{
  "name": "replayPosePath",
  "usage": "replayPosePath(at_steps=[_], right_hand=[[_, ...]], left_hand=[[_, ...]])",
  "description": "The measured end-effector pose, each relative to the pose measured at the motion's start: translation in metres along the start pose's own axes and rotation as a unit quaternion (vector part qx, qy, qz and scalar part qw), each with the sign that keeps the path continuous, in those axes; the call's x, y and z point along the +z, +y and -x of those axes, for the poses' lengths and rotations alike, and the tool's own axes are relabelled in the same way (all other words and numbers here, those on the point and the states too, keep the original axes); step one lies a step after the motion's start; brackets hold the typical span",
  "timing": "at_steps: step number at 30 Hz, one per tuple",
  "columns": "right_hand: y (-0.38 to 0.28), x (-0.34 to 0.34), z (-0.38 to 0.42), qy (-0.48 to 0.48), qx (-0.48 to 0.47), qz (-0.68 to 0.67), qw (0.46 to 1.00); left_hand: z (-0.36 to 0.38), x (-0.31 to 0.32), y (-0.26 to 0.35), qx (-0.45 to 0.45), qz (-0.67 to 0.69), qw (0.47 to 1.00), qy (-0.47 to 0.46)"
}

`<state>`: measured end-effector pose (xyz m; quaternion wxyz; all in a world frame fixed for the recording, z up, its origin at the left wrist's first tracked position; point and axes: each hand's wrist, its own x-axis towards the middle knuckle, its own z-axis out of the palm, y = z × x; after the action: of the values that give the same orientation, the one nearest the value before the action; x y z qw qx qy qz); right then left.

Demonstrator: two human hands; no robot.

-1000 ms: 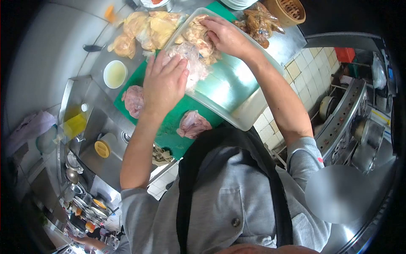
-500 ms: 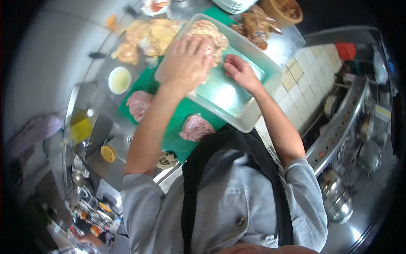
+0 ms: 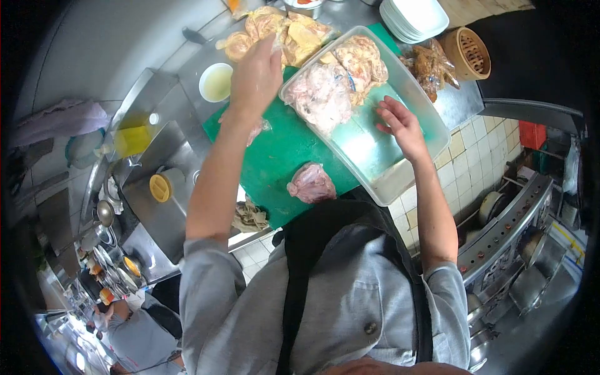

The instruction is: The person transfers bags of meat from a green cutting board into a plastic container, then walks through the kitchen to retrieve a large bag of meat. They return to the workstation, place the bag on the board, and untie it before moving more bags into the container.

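Observation:
My left hand (image 3: 256,78) is raised over the board's far left edge, between a bowl of pale yellow liquid (image 3: 215,82) and yellowish raw chicken pieces (image 3: 306,36). Its fingers stretch forward, thumb apart, with nothing visible in them. My right hand (image 3: 401,125) hovers over the clear plastic tub (image 3: 415,153), fingers loosely bent and apart, empty. Inside the tub lie a pale pink meat mass (image 3: 320,97) and yellowish pieces (image 3: 361,57). On the green cutting board (image 3: 269,172) is a pink meat piece (image 3: 311,182); another (image 3: 255,130) is partly behind my left forearm.
White dishes (image 3: 415,19), a bamboo steamer (image 3: 467,53) and bagged brown food (image 3: 431,72) stand at the back right. At left are a sink (image 3: 147,206) and a yellow-lidded container (image 3: 161,187). A co-worker (image 3: 140,337) is at lower left; a stove (image 3: 506,219) is at right.
My left hand has left the meat in the tub and moved left over the board's edge. My right hand's fingers have spread slightly. The view has shifted, and a co-worker shows more fully.

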<state>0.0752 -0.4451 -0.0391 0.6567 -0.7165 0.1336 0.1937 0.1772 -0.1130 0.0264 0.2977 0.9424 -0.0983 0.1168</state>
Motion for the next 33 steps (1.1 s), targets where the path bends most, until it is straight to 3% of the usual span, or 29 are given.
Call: replayPosePath(at_steps=[2,4,9,10,12,13,14,16,17,19,21,22,24,25,27,28,30,32,33], right_hand=[[-0.008,0.004,0.009,0.017,-0.009,-0.034,0.999],[-0.006,0.008,0.017,0.009,-0.01,-0.036,0.999],[-0.01,0.009,0.041,0.056,-0.046,-0.011,0.997],[-0.013,0.008,0.045,0.057,-0.051,-0.022,0.997],[-0.019,0.012,0.051,0.065,-0.057,-0.025,0.996],[-0.022,0.013,0.053,0.068,-0.071,-0.029,0.995],[-0.025,0.014,0.054,0.071,-0.086,-0.034,0.993],[-0.032,0.016,0.059,0.071,-0.101,-0.042,0.991],[-0.035,0.022,0.06,0.069,-0.113,-0.053,0.99],[-0.037,0.025,0.065,0.064,-0.112,-0.05,0.99],[-0.036,0.031,0.057,0.05,-0.127,-0.052,0.989],[-0.032,0.032,0.057,0.035,-0.139,-0.059,0.988],[-0.039,0.044,0.057,0.009,-0.156,-0.067,0.985],[-0.038,0.048,0.054,-0.025,-0.163,-0.083,0.983],[-0.042,0.063,0.049,-0.107,-0.174,-0.115,0.972],[-0.047,0.071,0.046,-0.151,-0.181,-0.133,0.963],[-0.033,0.074,0.029,-0.206,-0.185,-0.186,0.943],[-0.032,0.086,0.023,-0.236,-0.178,-0.24,0.925],[-0.036,0.095,0.025,-0.235,-0.176,-0.223,0.93]], left_hand=[[-0.033,0.033,-0.041,-0.065,0.016,0.997,-0.042],[-0.06,0.049,-0.037,-0.14,0.013,0.984,-0.111],[-0.088,0.084,-0.03,-0.122,-0.129,0.963,-0.201],[-0.093,0.084,-0.024,-0.115,-0.12,0.965,-0.202],[-0.099,0.068,-0.023,-0.185,-0.068,0.936,-0.292],[-0.091,0.073,-0.032,-0.162,-0.07,0.959,-0.221],[-0.086,0.071,-0.035,-0.161,-0.071,0.961,-0.214],[-0.065,0.061,-0.037,-0.194,-0.016,0.979,-0.068],[-0.053,0.079,-0.062,-0.048,-0.086,0.991,0.095],[-0.039,0.045,-0.042,-0.157,0.147,0.975,0.062],[-0.025,0.012,-0.018,-0.208,0.296,0.919,0.158],[-0.023,0.02,-0.033,-0.167,0.28,0.928,0.179],[0.007,-0.013,0.013,-0.194,0.326,0.894,0.237],[0.021,-0.035,0.028,-0.151,0.296,0.925,0.187],[0.046,-0.044,0.05,-0.072,0.333,0.918,0.204],[0.062,-0.074,0.073,-0.145,0.361,0.919,0.059],[0.084,-0.062,0.087,-0.126,0.331,0.934,0.045],[0.105,-0.054,0.098,-0.08,0.399,0.911,0.066],[0.115,-0.045,0.103,-0.107,0.447,0.886,0.067]])
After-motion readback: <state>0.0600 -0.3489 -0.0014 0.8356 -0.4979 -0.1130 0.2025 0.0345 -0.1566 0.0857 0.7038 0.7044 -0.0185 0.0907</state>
